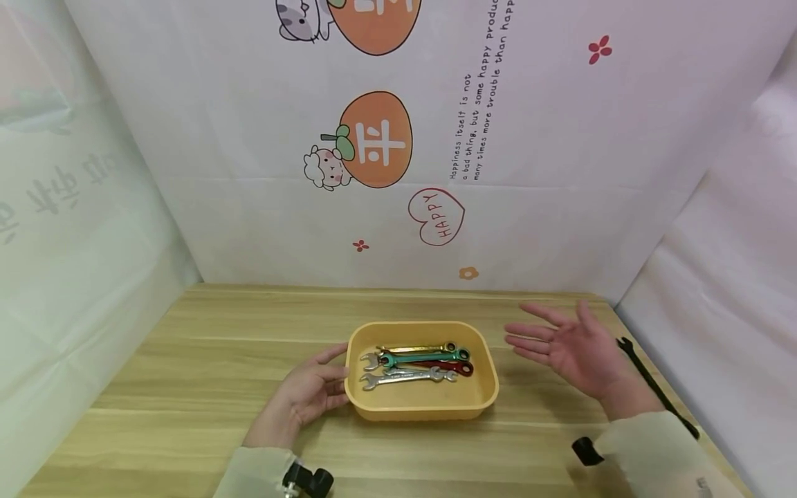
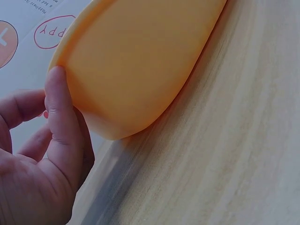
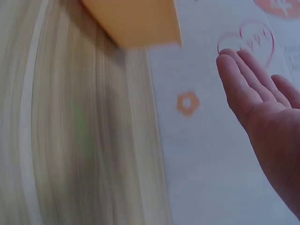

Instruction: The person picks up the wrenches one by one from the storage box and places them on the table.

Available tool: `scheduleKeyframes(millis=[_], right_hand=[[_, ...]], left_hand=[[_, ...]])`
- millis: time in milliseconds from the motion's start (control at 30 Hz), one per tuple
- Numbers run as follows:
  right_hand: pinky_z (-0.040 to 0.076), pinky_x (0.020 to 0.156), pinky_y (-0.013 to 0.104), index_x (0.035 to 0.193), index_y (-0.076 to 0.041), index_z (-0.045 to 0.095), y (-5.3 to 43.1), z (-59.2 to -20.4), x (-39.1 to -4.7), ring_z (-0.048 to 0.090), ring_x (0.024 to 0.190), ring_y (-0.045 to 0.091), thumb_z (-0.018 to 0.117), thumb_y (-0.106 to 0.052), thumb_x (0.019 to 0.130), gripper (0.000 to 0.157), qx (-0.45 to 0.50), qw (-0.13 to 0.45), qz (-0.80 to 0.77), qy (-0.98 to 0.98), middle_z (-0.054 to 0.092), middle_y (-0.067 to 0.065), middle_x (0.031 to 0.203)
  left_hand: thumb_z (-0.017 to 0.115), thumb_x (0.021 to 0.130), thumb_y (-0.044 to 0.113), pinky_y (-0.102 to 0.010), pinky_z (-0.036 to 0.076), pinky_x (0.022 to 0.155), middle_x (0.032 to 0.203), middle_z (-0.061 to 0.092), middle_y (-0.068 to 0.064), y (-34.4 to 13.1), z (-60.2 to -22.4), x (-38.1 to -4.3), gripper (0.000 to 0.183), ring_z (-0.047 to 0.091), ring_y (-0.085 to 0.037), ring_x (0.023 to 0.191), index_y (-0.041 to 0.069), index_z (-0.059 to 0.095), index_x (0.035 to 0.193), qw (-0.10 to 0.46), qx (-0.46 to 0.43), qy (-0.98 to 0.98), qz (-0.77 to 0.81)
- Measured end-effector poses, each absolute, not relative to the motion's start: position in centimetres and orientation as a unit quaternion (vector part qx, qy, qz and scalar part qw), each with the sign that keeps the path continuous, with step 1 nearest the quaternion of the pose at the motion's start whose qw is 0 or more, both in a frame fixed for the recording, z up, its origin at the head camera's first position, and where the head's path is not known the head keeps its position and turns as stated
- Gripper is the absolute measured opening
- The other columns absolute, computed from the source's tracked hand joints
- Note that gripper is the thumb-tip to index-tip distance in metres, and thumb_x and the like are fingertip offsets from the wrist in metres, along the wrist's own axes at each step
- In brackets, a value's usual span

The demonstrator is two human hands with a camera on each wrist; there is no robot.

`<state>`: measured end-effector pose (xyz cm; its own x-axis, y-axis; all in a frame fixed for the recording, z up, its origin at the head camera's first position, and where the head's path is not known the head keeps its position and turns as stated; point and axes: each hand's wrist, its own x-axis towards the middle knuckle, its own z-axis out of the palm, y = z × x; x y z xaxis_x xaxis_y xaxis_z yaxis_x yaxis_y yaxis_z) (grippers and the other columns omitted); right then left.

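A yellow plastic bin (image 1: pixel 423 408) stands on the wooden table and holds several wrenches. Among them are a gold-coloured wrench (image 1: pixel 414 349), a green ratchet wrench (image 1: pixel 423 358), a partly covered red wrench (image 1: pixel 465 368) and silver open-ended wrenches (image 1: pixel 398 378). My left hand (image 1: pixel 311 391) touches the bin's left side; in the left wrist view a fingertip (image 2: pixel 57 72) meets the outer wall near the rim. To the right of the bin, my right hand (image 1: pixel 579 349) is raised, palm showing, fingers spread and holding nothing. The right wrist view shows its extended fingers (image 3: pixel 241 77) apart from the bin.
A long dark wrench (image 1: pixel 656 384) lies along the table's right edge, partly beside the right forearm. White printed sheets (image 1: pixel 548 173) enclose the table (image 1: pixel 205 387) at the back and both sides. Black wrist cameras (image 1: pixel 308 478) sit at both cuffs.
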<state>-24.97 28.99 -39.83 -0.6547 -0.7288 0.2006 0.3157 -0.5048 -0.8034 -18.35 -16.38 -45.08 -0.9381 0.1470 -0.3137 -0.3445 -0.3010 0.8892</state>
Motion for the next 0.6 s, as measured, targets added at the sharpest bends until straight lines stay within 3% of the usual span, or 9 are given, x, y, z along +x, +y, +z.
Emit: scheduleKeyframes(millis=[133, 267, 467, 600], right_hand=[[0.028, 0.113, 0.052, 0.158, -0.002, 0.02, 24.7, -39.4, -24.4, 0.033, 0.137, 0.048, 0.0, -0.058, 0.101, 0.082, -0.3, 0.299, -0.767, 0.483, 0.029, 0.041, 0.146], [0.034, 0.111, 0.051, 0.157, -0.004, 0.027, 20.6, -39.5, -24.0, 0.046, 0.13, 0.044, -0.002, -0.054, 0.103, 0.079, -0.312, 0.291, -0.716, 0.552, 0.038, 0.042, 0.14], [0.033, 0.109, 0.057, 0.154, 0.0, 0.029, 15.0, -40.2, -23.2, 0.044, 0.126, 0.054, 0.009, -0.054, 0.106, 0.075, -0.293, 0.291, -0.657, 0.631, 0.048, 0.04, 0.133], [0.034, 0.109, 0.058, 0.154, -0.002, 0.031, 12.8, -40.7, -22.9, 0.048, 0.124, 0.051, 0.012, -0.057, 0.105, 0.076, -0.279, 0.292, -0.61, 0.682, 0.054, 0.035, 0.13]], left_hand=[[0.06, 0.092, -0.001, -0.033, 0.058, 0.067, 0.1, 0.059, -0.019, -16.4, -45.1, -18.3, 0.063, 0.06, -0.021, 0.077, 0.008, 0.04, 0.151, 0.152, -0.086, 0.571, 0.802], [0.06, 0.092, -0.001, -0.033, 0.058, 0.067, 0.099, 0.059, -0.019, -16.4, -45.1, -18.3, 0.063, 0.06, -0.021, 0.077, 0.008, 0.04, 0.151, 0.152, -0.089, 0.571, 0.802], [0.06, 0.092, -0.001, -0.032, 0.058, 0.065, 0.097, 0.06, -0.018, -16.5, -45.0, -18.3, 0.063, 0.061, -0.021, 0.076, 0.008, 0.04, 0.151, 0.153, -0.089, 0.572, 0.801], [0.06, 0.092, -0.001, -0.033, 0.058, 0.067, 0.097, 0.06, -0.018, -16.4, -45.0, -18.3, 0.063, 0.061, -0.021, 0.077, 0.008, 0.04, 0.151, 0.155, -0.085, 0.573, 0.801]])
